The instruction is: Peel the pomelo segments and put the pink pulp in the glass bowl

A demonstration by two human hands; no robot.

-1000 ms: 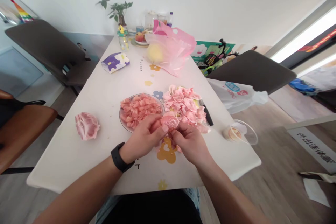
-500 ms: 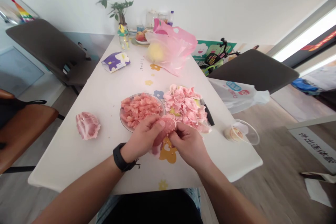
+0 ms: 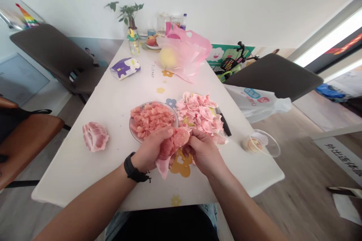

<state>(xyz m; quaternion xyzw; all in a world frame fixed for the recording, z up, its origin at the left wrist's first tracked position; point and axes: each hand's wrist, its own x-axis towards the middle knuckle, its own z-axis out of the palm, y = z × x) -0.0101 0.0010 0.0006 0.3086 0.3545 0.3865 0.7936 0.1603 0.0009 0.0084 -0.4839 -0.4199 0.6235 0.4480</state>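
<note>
A white tabletop printed with flowers stretches ahead of the person, with a wood-look floor on either side. The fingers of the left hand curl closely around a pink pomelo segment, and the fingers of the right hand pinch its far end, so both grips are narrow and holding it. The segment sits between the hands, above a yellow flower print, and a pale membrane flap hangs below it. A black watch circles the left wrist.

Just beyond the hands, a round plate holds a heap of pink pulp. Just beside it lies a pile of peeled membranes, with a black-handled knife at its right edge. Farther left, a whole peeled segment lies directly on the tabletop. To the right, near the edge, sits a clear plastic cup. Toward the far end are a purple-and-white packet, a pink plastic bag around a yellow pomelo, and a plate of apples.
</note>
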